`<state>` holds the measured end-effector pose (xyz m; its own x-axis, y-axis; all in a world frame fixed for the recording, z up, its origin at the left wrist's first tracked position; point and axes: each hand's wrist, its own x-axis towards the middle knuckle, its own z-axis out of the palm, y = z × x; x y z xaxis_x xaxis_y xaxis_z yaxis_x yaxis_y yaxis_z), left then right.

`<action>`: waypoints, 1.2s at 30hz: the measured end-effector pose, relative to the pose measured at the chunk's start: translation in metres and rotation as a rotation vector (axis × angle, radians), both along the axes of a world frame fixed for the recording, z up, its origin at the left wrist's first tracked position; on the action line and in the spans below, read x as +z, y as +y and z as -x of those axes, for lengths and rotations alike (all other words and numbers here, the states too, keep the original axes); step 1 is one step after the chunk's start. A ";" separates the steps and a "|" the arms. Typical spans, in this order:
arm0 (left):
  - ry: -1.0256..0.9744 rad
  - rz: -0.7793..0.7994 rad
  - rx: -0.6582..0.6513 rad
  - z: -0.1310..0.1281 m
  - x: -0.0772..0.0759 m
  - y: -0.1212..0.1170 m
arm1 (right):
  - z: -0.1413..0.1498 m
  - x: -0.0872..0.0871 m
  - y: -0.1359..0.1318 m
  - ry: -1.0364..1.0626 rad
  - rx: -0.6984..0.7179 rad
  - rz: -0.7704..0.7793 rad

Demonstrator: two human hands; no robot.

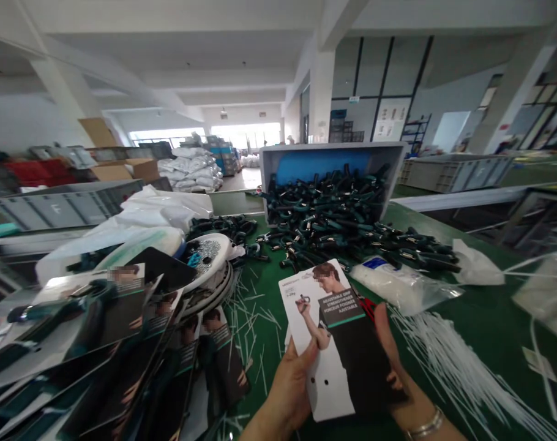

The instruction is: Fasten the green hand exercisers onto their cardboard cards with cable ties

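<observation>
A printed packaging card [333, 349] for an adjustable grip strengthener, white and black with two small holes, tilts toward me above the table. My left hand [292, 383] is closed on its lower left edge, thumb on the front. Along the right edge rests my right hand [393, 358], thumb raised, its other fingers hidden behind the card. Something red [368, 306], perhaps a tool handle, shows between the card and the right thumb. Loose white zip ties [462, 361] spread to the right. On the left lie cards with dark green hand grips [85, 331] on them.
A tipped grey bin [400, 162] spills dark green hand grips [333, 208] onto the green table [269, 291]. Bagged zip ties [398, 275] lie beyond the card. A round white-rimmed container [218, 260] and more scattered ties [255, 318] are at left.
</observation>
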<state>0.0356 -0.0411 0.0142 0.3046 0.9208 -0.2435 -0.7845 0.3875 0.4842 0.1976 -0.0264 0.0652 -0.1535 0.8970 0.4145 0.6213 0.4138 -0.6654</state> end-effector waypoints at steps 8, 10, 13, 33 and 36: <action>0.140 -0.132 0.027 0.010 -0.002 0.007 | 0.000 -0.002 0.011 -0.328 0.030 -0.339; 0.172 -0.140 0.040 0.011 -0.002 0.007 | 0.011 0.002 0.008 -0.428 0.049 -0.327; 0.201 -0.119 0.045 0.014 -0.005 0.007 | 0.024 0.005 0.009 -0.396 0.027 -0.319; 0.596 -0.070 0.055 0.033 0.011 0.077 | -0.071 -0.036 0.025 -0.850 -0.066 0.215; 0.824 -0.181 0.000 0.032 0.007 0.088 | -0.053 -0.035 0.023 -0.961 -0.039 0.274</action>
